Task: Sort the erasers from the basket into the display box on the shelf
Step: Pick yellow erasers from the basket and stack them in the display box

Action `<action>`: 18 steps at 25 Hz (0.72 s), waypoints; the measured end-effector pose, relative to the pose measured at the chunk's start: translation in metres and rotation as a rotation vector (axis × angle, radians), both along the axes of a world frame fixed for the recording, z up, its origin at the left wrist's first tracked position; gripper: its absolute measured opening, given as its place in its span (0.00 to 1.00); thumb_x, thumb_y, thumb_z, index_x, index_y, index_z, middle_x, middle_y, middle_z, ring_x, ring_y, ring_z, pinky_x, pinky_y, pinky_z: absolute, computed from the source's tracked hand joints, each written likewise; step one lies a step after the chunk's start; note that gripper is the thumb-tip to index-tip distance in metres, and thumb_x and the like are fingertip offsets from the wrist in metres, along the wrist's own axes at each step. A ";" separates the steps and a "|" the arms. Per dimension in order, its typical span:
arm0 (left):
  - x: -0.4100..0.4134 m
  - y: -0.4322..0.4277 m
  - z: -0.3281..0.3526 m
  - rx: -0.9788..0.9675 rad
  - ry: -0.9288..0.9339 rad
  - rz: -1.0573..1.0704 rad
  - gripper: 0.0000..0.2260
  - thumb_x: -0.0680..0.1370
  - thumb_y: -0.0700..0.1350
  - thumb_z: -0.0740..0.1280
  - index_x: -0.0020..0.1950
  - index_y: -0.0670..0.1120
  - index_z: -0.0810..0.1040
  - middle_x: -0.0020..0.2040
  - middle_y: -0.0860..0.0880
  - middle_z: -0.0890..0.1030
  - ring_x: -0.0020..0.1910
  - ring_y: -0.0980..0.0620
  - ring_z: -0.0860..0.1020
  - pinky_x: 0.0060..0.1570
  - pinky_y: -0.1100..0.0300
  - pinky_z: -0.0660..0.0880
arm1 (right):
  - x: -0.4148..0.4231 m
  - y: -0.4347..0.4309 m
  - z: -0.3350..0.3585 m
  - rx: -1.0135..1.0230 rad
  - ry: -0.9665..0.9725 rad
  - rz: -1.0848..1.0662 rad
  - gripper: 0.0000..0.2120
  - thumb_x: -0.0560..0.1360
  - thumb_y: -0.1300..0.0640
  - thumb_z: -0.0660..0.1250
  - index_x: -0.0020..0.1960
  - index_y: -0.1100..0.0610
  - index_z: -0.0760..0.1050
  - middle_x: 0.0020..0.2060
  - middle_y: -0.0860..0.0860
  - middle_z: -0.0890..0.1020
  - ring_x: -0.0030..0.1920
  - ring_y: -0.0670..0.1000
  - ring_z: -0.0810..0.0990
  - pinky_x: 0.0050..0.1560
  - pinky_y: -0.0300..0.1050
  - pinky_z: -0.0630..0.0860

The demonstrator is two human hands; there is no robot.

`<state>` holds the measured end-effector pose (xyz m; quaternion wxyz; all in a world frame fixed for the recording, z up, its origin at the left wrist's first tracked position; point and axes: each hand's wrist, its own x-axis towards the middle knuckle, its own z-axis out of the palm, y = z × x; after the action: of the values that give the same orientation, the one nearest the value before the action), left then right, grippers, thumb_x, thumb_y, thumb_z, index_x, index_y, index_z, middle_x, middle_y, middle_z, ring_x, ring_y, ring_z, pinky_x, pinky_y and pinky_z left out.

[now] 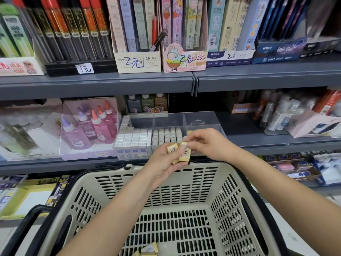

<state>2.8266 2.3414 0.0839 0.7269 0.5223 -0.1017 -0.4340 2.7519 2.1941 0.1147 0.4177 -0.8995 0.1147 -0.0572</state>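
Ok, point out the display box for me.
Head view, centre: the display box sits on the middle shelf, right of the glue bottles, just behind the left hand and right hand holding erasers.

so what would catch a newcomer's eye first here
Two hands meet mid-frame: the left hand grips yellow erasers while the right hand pinches one of them. Below gapes the beige basket, a few leftover erasers at its bottom; behind stands the clear display box on the shelf, partly filled.
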 end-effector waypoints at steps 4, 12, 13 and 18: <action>0.004 -0.004 0.001 0.016 0.011 0.056 0.07 0.80 0.37 0.58 0.58 0.39 0.68 0.50 0.40 0.81 0.46 0.46 0.81 0.41 0.59 0.81 | 0.000 -0.037 0.004 0.023 -0.039 -0.207 0.05 0.74 0.60 0.68 0.49 0.60 0.80 0.37 0.50 0.83 0.35 0.42 0.81 0.41 0.37 0.79; 0.012 0.001 -0.007 0.112 -0.388 0.080 0.09 0.77 0.37 0.65 0.55 0.46 0.76 0.48 0.49 0.80 0.45 0.54 0.78 0.42 0.64 0.75 | 0.028 -0.077 -0.013 -0.420 0.035 -0.340 0.09 0.75 0.55 0.67 0.53 0.57 0.79 0.46 0.53 0.82 0.47 0.52 0.79 0.48 0.40 0.72; 0.013 0.001 -0.007 0.117 -0.391 0.096 0.10 0.77 0.37 0.65 0.57 0.44 0.76 0.48 0.49 0.80 0.45 0.54 0.78 0.42 0.64 0.75 | 0.033 -0.076 -0.016 -0.418 0.077 -0.299 0.08 0.75 0.56 0.67 0.53 0.57 0.79 0.47 0.54 0.83 0.46 0.52 0.78 0.48 0.41 0.72; 0.018 0.003 -0.010 0.142 -0.403 0.116 0.12 0.76 0.34 0.65 0.59 0.40 0.75 0.49 0.46 0.80 0.46 0.52 0.79 0.41 0.65 0.77 | 0.044 -0.071 -0.026 -0.475 0.266 -0.147 0.10 0.78 0.59 0.59 0.54 0.59 0.78 0.52 0.55 0.82 0.47 0.51 0.77 0.48 0.41 0.71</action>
<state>2.8446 2.3440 0.0741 0.6770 0.6534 -0.1838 -0.2844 2.7956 2.1230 0.0883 0.1713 -0.9610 0.2171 0.0060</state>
